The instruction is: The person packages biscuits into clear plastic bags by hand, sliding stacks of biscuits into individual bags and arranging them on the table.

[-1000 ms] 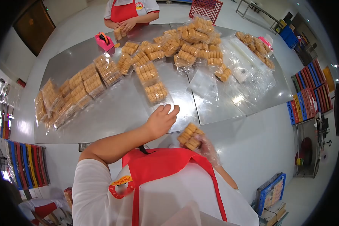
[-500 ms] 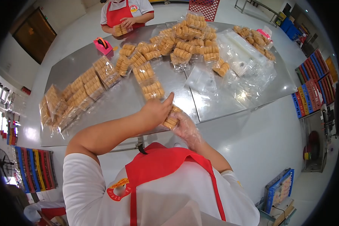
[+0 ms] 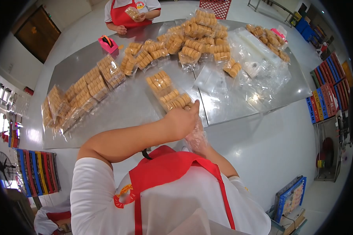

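Observation:
My left hand [image 3: 181, 122] is closed at the near end of a clear bag of round cookies [image 3: 169, 95], close to the table's front edge. Its fingertips are pressed together around the bag's end. Behind and below it, my right hand [image 3: 197, 138], in a clear plastic glove, reaches up to the same end; its fingers are mostly hidden by my left hand. The bag lies slanted on the metal table [image 3: 133, 105], with cookies in rows inside. Filled cookie packs [image 3: 82, 92] stand in a row on the left.
A heap of cookie packs [image 3: 202, 39] lies at the table's back. Empty clear bags [image 3: 211, 80] are on the right. A pink tape dispenser [image 3: 108, 44] sits at the back left. Across the table a person [image 3: 132, 13] holds a cookie pack. Stacked crates [image 3: 324, 96] stand at right.
My hands have come together at the bag's near end, and the bag has turned and shifted right. The cookies from my right hand are now at the bag. The other person has raised a pack.

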A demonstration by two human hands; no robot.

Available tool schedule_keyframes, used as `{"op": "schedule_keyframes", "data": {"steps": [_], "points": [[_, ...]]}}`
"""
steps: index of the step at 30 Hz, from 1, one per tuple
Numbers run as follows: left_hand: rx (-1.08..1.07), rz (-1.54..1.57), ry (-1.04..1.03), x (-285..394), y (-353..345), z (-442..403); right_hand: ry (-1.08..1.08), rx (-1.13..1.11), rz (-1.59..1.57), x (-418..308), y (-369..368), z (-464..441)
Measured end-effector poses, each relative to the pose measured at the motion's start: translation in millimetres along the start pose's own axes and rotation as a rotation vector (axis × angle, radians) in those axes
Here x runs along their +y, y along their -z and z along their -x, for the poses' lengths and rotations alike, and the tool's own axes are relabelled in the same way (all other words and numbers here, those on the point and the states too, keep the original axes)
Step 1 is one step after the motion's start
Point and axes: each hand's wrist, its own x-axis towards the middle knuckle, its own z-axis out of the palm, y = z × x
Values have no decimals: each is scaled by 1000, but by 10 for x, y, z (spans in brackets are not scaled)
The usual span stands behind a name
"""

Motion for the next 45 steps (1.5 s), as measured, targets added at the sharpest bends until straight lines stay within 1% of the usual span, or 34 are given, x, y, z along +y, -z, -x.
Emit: {"op": "schedule_keyframes", "data": {"steps": [3,6,9,11,12,13,14,15,17,18,19,21,22,23,25,27,29,30,31,33,35,36,38,39,40,42,43,44,45], "points": [[-88,83,53,139,75,-45,-8,-22,23,-1,45,18],[-65,104,33,193,-32,-46,-21,-69,66,-42,98,60],[-56,103,78,192,-71,-22,-27,-187,164,-74,221,55],[88,128,82,162,-121,17,2,-308,260,-86,317,75],[164,139,85,142,-124,26,9,-323,285,-96,318,116],[132,153,102,135,-123,30,23,-345,318,-94,319,154],[97,170,116,147,-119,43,-76,-152,224,-116,319,194],[63,186,127,160,-119,51,-80,-129,250,-134,248,239],[157,242,112,192,-245,67,-84,-84,298,-170,139,300],[204,269,101,212,-294,73,-90,-20,283,-134,233,214],[207,200,59,238,-308,67,-96,41,269,-54,243,93],[213,61,-21,292,-325,35,162,501,614,224,121,-28],[221,208,40,297,-360,7,439,899,963,501,-461,95],[227,355,100,299,-421,-25,439,900,964,521,-520,68],[282,481,154,266,-444,-43,480,898,1061,543,-611,10],[377,445,157,212,-446,11,513,888,1168,578,-668,-20],[206,389,311,213,-125,35,548,865,1280,619,-713,-46],[177,365,306,146,-40,61,569,850,1336,637,-741,-63],[148,340,301,80,46,87,396,392,1264,410,-302,-306],[206,296,131,-262,118,237,136,-113,995,151,-186,-395],[279,446,245,-564,506,385,-21,-226,674,-3,-705,-114],[318,522,301,-729,649,447,68,-418,1209,-89,-949,-41],[492,558,318,-1088,714,524,492,-681,1961,-211,-1489,219],[429,646,350,-1329,736,531,736,-816,2320,-238,-1643,265],[365,733,379,-1511,753,558,937,-898,2317,-223,-1528,63],[423,1099,657,-1608,843,690,983,-1026,2337,-294,-1843,-140],[515,1209,723,-1618,879,773,1016,-1088,2342,-304,-2012,-207],[621,1316,782,-1630,915,855,1069,-1052,2375,-284,-2145,-232],[793,1351,763,-1593,887,956,1125,-1011,2409,-270,-2274,-243]]}}
